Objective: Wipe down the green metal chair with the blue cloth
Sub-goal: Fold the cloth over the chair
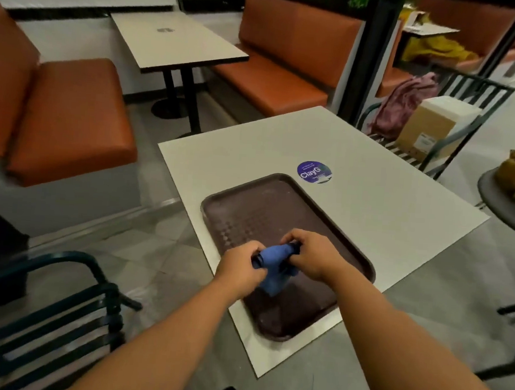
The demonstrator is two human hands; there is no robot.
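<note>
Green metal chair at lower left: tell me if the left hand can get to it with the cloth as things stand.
Probably yes. The green metal chair stands beside the left hand with open floor between. But both hands, the right hand too, hold the blue cloth bunched over the tray.

a round purple sticker (314, 172) is lying on the tabletop (386, 204), showing "clayg" in white letters. its smaller lines and the cardboard box (431, 127) label are staying too blurred to read.

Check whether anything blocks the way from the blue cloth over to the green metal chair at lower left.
Nothing visible does. Both the left hand and the right hand grip the blue cloth above the brown plastic tray. Between it and the green metal chair lies only bare floor past the white table edge.
</note>
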